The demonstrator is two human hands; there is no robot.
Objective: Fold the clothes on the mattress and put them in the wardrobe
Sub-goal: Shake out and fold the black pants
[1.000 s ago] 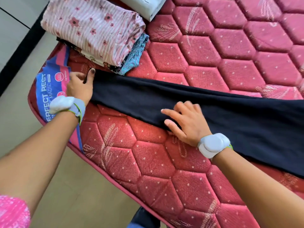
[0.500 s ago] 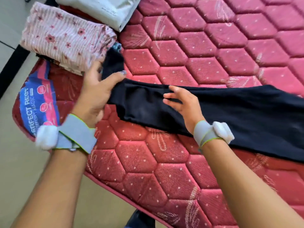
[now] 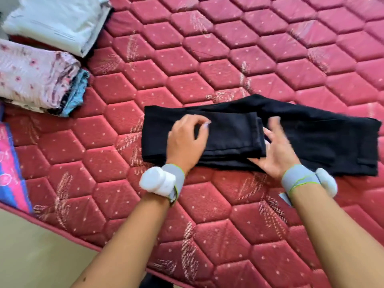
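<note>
Black trousers [image 3: 301,134] lie on the mattress [image 3: 249,59], centre-right, folded over once: the left end is doubled back, its edge ending near the middle, the right end still single layer and long. Judged partly folded; at least one more fold looks needed, then the carry to the wardrobe, which is not in view.

Left hand [image 3: 187,140] rests on the doubled part, fingers [image 3: 199,123] bent, tips pressing or lightly pinching the top layer; blur, cannot tell which. Right hand [image 3: 274,148] sits at the folded edge, fingers spread and fairly straight, palm partly up, seeming to slip under the layers; no firm grip visible.

Done already, by the look: a folded stack [image 3: 39,84] at the far left, pink floral on top, blue piece beneath, and a pale folded item [image 3: 56,19] beyond it. All still on the mattress, so none put away.

Nothing lies between trousers and stack. Floor [image 3: 37,256] shows past the near edge. A blue-pink label [image 3: 10,167] marks the mattress corner.
</note>
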